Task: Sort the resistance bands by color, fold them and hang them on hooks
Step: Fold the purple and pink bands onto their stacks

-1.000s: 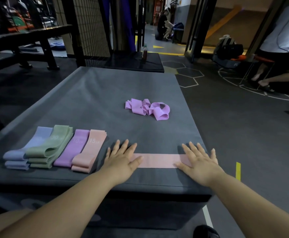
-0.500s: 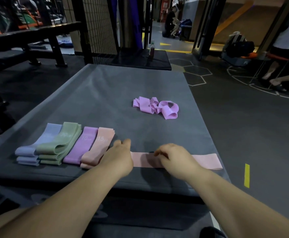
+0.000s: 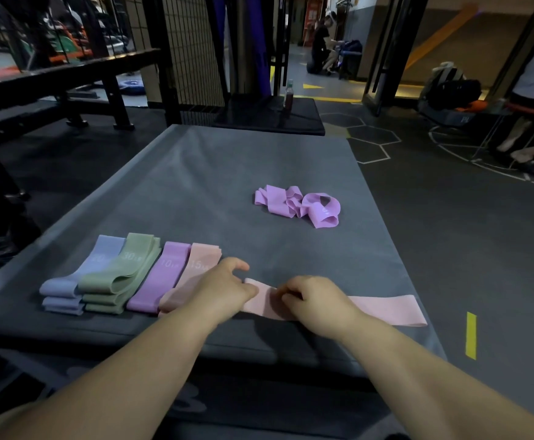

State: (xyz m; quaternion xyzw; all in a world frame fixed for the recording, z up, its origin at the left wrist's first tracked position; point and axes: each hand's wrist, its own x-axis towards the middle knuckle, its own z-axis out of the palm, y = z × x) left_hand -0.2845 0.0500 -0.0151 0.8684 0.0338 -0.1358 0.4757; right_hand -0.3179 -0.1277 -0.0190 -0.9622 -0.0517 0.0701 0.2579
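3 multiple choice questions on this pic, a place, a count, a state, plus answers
1. Where is the crumpled heap of purple elastic bands relative to the row of folded bands? A) beyond it, rightward B) on it C) on the floor
2. How many colour piles in that row? A) two B) four C) six
3. How does the long pale pink elastic band lie? A) hooked B) rolled up C) flat on the grey padded mat
1 A, it sits farther off, rightward. 2 B, lilac, green, purple, peach. 3 C, left hand and right hand hold it there.
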